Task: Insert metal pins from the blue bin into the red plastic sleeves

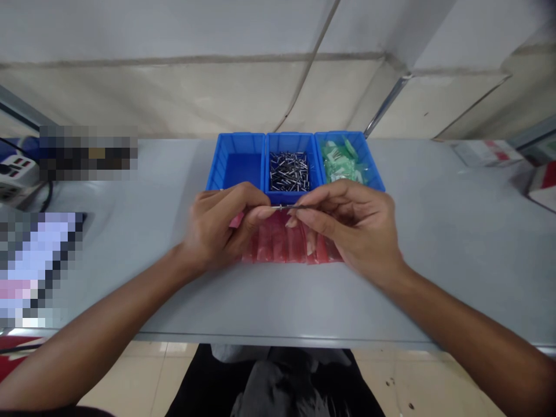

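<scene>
My left hand is closed, with a thin metal pin pinched between its thumb and index finger. From the other side my right hand pinches the pin's darker end, its other fingers loosely curled. A small collar shows near the pin's middle; I cannot tell whether it is one piece or two joined end to end. Below both hands lies a row of red plastic bags, partly covered by them. Just behind, the middle blue bin holds many loose metal pins.
The left blue bin and the right blue bin flank the middle one. Green-and-clear packets fill the right bin. A blurred-out screen and a white power strip are at left, boxes at far right.
</scene>
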The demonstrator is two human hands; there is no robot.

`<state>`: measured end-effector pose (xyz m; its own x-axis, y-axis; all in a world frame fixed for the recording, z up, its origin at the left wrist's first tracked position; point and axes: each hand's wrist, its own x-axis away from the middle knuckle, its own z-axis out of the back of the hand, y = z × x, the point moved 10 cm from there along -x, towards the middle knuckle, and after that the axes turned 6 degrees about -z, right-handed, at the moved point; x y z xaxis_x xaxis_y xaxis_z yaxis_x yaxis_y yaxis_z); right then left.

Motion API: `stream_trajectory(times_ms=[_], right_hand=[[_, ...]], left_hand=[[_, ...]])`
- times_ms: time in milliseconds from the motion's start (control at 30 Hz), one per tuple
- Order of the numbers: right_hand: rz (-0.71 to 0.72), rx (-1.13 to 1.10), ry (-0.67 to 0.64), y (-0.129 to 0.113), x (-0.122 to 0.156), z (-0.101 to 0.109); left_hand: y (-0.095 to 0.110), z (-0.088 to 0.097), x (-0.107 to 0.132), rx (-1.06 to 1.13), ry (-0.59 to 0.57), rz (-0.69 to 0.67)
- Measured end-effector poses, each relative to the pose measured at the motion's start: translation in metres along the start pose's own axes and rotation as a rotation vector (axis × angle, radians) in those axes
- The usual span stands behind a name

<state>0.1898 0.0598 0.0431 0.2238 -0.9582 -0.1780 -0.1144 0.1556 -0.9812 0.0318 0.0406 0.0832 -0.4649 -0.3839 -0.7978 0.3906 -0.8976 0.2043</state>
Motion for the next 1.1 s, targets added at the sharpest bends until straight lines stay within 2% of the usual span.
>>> stream_trajectory(times_ms=[500, 733, 867, 1100], right_hand=[[0.026, -0.025, 0.021, 0.0022, 0.0002, 0.0052], [0.033, -0.043, 0.017, -0.0005, 0.0006, 0.0054], [0.026, -0.007, 0.051, -0.0005, 0.0007, 0.0063], [0.046, -0.014, 0.05, -0.0022, 0.0008, 0.0062]], left_hand=[[0.0, -0.0009, -0.0016, 0.006, 0.001, 0.005], [0.0088, 0.0028, -0.0042, -0.059, 0.054, -0.073], [0.0037, 0.0022, -0.0018, -0.073, 0.039, -0.018], [0.0051, 0.0033, -0.0021, -0.06, 0.03, -0.031]])
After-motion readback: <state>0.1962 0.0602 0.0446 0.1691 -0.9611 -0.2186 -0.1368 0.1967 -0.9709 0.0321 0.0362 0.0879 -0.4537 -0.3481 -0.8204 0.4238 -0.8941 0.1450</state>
